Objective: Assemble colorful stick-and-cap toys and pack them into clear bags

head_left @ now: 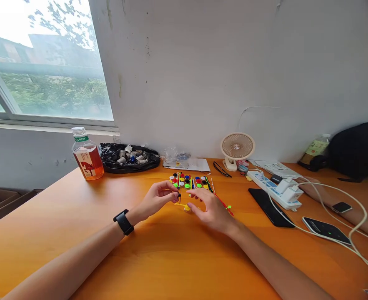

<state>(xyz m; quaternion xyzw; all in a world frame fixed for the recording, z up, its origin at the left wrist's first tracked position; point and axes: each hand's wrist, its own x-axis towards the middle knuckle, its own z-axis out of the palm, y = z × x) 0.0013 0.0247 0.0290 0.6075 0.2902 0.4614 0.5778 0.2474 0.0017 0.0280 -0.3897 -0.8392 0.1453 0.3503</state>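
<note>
My left hand [160,198] pinches a thin black stick [180,196] with a small dark end between thumb and fingertips. My right hand [211,210] hovers just to the right, its thumb and fingers apart. Below the fingertips, close to my right thumb, is a round yellow cap-like piece [187,208]. A thin yellow stick [180,204] reaches left from it; whether they are joined I cannot tell. Behind my hands lie several round coloured caps [187,181] in rows, with thin coloured sticks among them. Red sticks [226,205] and a small green piece [229,207] lie beside my right hand.
A bottle of reddish drink [88,160] and a black bag [130,160] of small items stand back left. A small fan [237,148], glasses [221,169], a power strip [274,189], cables and a phone [326,230] occupy the right, where another person's arm [319,200] rests.
</note>
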